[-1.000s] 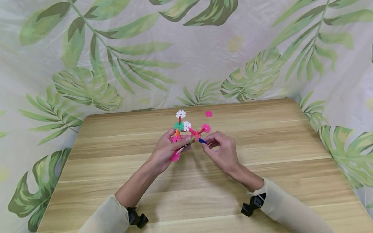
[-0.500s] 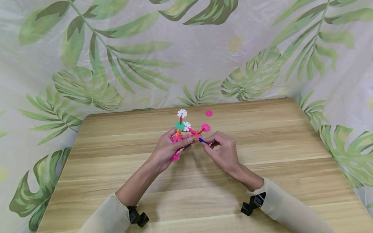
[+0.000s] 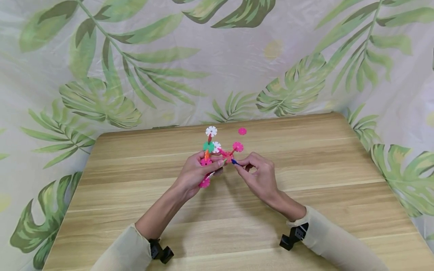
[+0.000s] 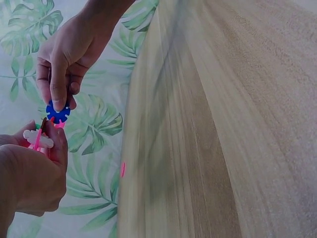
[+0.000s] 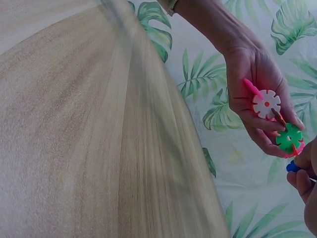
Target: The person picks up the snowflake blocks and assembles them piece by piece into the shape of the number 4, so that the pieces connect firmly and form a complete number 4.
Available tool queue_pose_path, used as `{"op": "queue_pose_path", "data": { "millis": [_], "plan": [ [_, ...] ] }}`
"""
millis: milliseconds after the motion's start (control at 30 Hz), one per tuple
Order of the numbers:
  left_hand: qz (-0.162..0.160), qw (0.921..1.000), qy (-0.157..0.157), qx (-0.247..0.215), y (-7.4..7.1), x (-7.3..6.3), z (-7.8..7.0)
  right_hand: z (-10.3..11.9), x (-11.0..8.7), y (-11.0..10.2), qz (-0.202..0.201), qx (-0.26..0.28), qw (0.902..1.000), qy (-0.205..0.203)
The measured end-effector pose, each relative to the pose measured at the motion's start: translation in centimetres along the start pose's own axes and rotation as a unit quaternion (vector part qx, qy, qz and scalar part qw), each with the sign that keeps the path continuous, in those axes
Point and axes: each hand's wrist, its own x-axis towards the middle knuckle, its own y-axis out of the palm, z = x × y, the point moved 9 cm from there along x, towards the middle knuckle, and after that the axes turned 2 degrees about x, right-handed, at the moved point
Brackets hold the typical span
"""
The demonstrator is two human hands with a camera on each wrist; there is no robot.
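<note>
Above the table, my left hand [image 3: 190,174] grips a chain of interlocking plastic snowflake discs. White, red, green [image 3: 208,146], orange and pink ones link up along its left side. A coral disc [image 3: 228,157] sits at the right of the chain, with a pink disc [image 3: 238,146] branching off behind it. Thumb and fingers of my right hand [image 3: 260,175] pinch a blue snowflake disc [image 4: 58,113], its edge right at the coral disc. In the right wrist view, a white disc [image 5: 266,104] and a green disc show by the left hand, and the blue one is partly hidden by fingers.
One loose pink disc [image 3: 242,131] lies on the wooden table [image 3: 305,158] near the back edge. Behind the table hangs a leaf-patterned cloth [image 3: 234,67]. Black wrist cameras [image 3: 294,236] are strapped over both sleeves.
The blue disc has shifted slightly up and left against the coral disc, and it has turned a little in the right fingers. The left hand keeps its grip on the chain, nearly still.
</note>
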Motion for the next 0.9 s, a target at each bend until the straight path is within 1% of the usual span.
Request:
{"op": "queue_pose_path", "data": {
  "millis": [167,300,467,567,733,900],
  "plan": [
    [-0.001,1.0,0.001,0.0,0.2,-0.1,0.0,0.0,0.0,0.1,-0.001,-0.004,1.0,0.001],
    [-0.004,0.9998,0.013,-0.011,0.3,0.0,-0.4,0.0,0.2,0.0,-0.004,-0.007,1.0,0.003],
    [-0.004,0.9993,0.024,-0.028,0.3,0.0,-0.9,-0.2,0.5,0.1,0.012,-0.008,0.9999,0.005],
    [-0.005,0.9992,0.024,-0.03,0.1,0.0,-1.0,-0.2,0.8,0.0,0.022,-0.005,0.9997,0.0],
    [-0.011,0.9993,0.022,-0.029,-0.3,-0.1,-1.2,-0.6,1.2,-1.1,0.026,0.001,0.9996,-0.012],
    [-0.011,0.9996,0.018,-0.019,-0.8,0.0,-1.1,-1.6,1.6,-2.4,0.035,-0.009,0.999,-0.025]
  ]
}}
